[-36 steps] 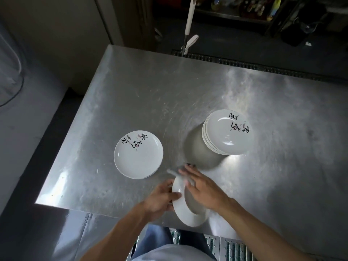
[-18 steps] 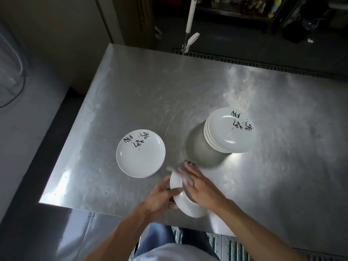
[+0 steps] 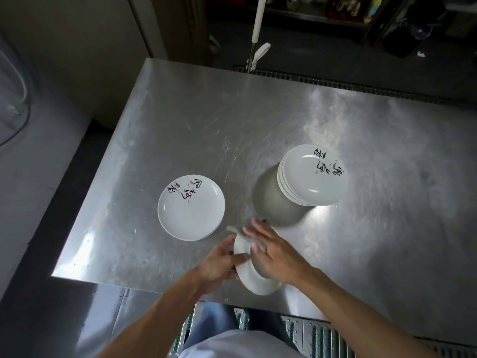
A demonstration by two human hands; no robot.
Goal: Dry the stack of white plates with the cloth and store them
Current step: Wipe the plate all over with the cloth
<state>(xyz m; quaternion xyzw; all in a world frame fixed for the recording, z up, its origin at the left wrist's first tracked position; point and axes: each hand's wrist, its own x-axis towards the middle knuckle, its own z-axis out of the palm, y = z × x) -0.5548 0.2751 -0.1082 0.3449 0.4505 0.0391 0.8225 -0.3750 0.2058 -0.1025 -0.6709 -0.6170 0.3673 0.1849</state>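
Note:
My left hand grips the left rim of a white plate, held tilted above the near edge of the steel table. My right hand lies with straight fingers on a grey cloth, pressing it against the plate's face. A tall stack of white plates with black script stands to the right. A low stack of the same plates sits to the left, close to my left hand.
A white-handled tool leans beyond the table's far edge, by a floor drain grate. A dark gap runs along the table's left side next to a grey counter. Dark shelves stand at the back.
My right hand and the cloth have slid a little across the held plate. The plate has turned slightly in my left hand. Both stacks are unchanged.

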